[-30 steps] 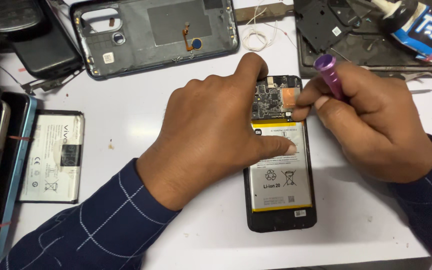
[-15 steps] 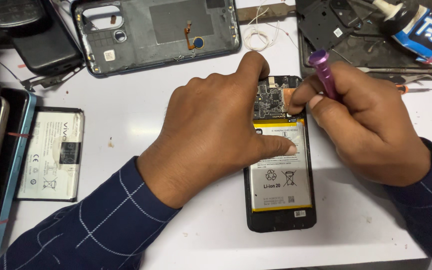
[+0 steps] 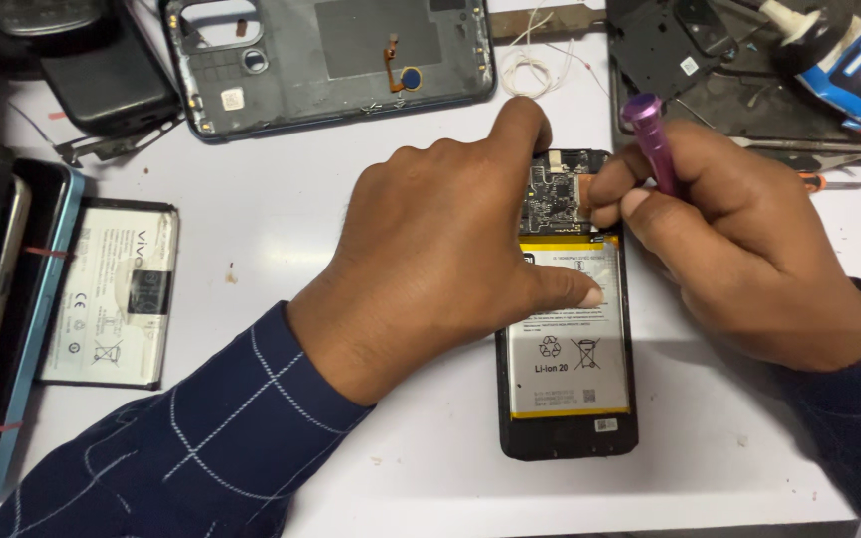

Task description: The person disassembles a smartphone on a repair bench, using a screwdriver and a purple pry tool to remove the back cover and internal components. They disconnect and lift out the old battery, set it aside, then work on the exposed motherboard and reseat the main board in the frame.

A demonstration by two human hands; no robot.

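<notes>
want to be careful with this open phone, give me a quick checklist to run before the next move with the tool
1. Left hand steadies the opened phone: ok, thumb pressed on the battery.
2. Right hand grips the purple-handled tool: ok.
3. Tool tip placement on the circuit board: cannot tell, fingers hide it.
4. Phone lies flat on the white table: ok.
5. Back cover set aside, apart from the phone: ok.
</notes>
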